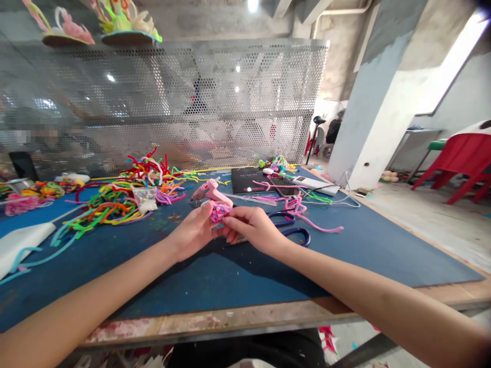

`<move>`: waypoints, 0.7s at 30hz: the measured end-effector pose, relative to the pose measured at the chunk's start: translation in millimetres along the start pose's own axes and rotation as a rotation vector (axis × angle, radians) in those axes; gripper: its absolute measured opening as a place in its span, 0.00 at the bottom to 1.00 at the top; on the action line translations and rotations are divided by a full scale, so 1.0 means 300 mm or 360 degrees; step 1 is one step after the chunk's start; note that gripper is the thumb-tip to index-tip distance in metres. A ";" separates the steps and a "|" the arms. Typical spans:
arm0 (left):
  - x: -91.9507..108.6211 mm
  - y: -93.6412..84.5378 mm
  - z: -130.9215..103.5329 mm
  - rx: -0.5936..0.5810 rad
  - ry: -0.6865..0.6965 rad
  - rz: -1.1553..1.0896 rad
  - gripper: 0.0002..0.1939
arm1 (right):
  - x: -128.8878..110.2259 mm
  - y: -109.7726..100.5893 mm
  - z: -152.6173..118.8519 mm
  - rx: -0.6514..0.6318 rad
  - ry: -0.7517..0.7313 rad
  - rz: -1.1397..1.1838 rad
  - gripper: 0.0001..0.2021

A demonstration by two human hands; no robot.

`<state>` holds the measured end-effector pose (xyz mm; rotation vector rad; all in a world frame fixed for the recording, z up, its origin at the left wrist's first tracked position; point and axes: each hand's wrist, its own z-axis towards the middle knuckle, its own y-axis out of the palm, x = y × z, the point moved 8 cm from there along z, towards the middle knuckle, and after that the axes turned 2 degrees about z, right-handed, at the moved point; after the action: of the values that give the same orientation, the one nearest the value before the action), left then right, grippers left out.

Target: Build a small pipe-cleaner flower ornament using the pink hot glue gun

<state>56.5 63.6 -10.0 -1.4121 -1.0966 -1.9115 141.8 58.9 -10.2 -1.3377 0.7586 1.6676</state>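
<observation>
Between my two hands is a small bundle of pink and purple fuzzy pipe cleaners [218, 212], held up over the table. My left hand [193, 231] grips its left side, thumb on top. On its right side, my right hand [255, 227] pinches the lower edge with thumb and fingertips. Just behind the bundle lies a pink hot glue gun [218, 194]. Dark blue-handled scissors [305, 236] lie partly hidden under my right hand. To the right of them are loose pink pipe cleaners [297, 207].
A tangled heap of coloured pipe cleaners [111, 202] covers the left side, with a small clear bag [146, 198] on it. At the back lie a black flat box [245, 180] and a white power strip [316, 185] with a cable. A perforated metal screen [215, 110] rises behind the blue-topped table.
</observation>
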 end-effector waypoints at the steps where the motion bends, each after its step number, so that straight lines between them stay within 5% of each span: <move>1: -0.001 0.002 -0.001 -0.0016 -0.0016 0.0002 0.22 | -0.009 -0.002 -0.003 0.0009 -0.0060 -0.0089 0.11; 6: -0.021 -0.017 -0.012 0.0146 -0.0209 -0.0247 0.11 | -0.081 -0.025 -0.027 0.0219 -0.0360 -0.0662 0.13; 9: -0.040 -0.029 -0.015 0.0338 -0.0272 -0.0385 0.15 | -0.121 -0.058 -0.047 0.0485 -0.0477 -0.0821 0.17; 21: -0.053 0.105 0.060 0.0804 -0.0080 -0.0881 0.18 | -0.118 -0.124 0.038 0.1272 -0.0559 0.0099 0.27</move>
<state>95.8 60.9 -13.2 -0.9351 -1.9833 -1.7445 172.2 77.2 28.8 -0.4550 1.0948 1.3554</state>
